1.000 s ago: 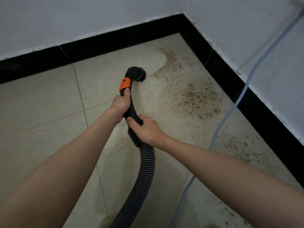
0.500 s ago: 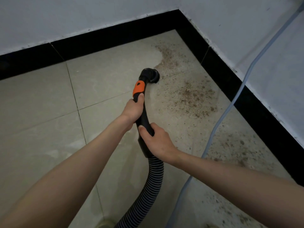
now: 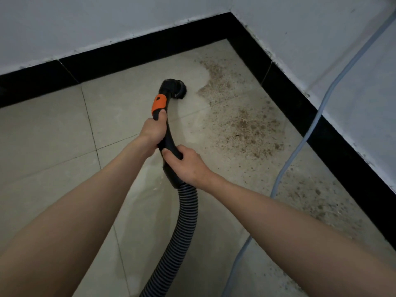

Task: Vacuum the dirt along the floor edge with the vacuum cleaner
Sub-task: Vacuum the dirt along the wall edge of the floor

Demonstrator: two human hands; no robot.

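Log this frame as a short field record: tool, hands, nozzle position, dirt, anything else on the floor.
tool: vacuum handle with ribbed hose
left hand: grips handle below the orange collar
right hand: grips handle lower, near the hose joint
nozzle: on the tile, left of the dirt
dirt: brown specks along the right baseboard
other: pale cable trailing across the floor

Bare room corner: tiled floor (image 3: 64,146), black skirting (image 3: 137,50), white walls (image 3: 85,24).
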